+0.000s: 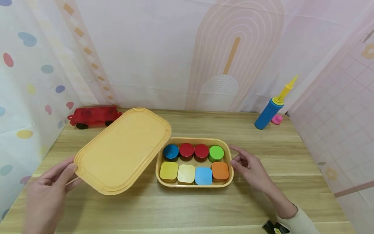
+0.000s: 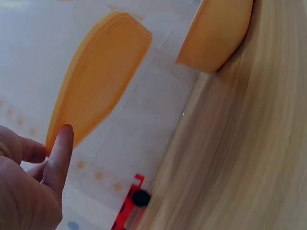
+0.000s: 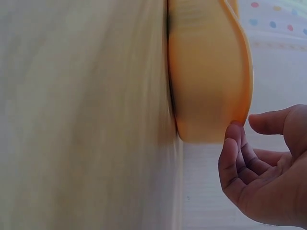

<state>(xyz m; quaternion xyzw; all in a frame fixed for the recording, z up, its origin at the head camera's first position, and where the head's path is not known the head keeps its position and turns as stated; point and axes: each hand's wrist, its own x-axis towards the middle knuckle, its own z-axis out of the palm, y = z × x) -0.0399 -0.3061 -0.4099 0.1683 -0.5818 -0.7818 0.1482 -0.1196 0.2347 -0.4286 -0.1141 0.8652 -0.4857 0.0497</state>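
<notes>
A yellow lid [image 1: 124, 151] is tilted above the table, its near left corner pinched between the thumb and fingers of my left hand [image 1: 48, 193]. The same lid [image 2: 103, 72] appears from its side in the left wrist view. To its right a yellow box [image 1: 194, 186] sits on the table without a cover. Inside are round blocks, among them a blue block [image 1: 170, 152] and a green block [image 1: 216, 153], and squarish ones, including an orange block [image 1: 220, 171]. My right hand [image 1: 252, 169] touches the box's right end with loosely bent fingers, the thumb near the rim.
On the wooden table [image 1: 187, 211], a red toy car [image 1: 94, 116] stands at the back left. A blue pump [image 1: 267, 113] with a yellow nozzle stands at the back right beside a pink toy duck [image 1: 277, 119]. Patterned curtains border the table.
</notes>
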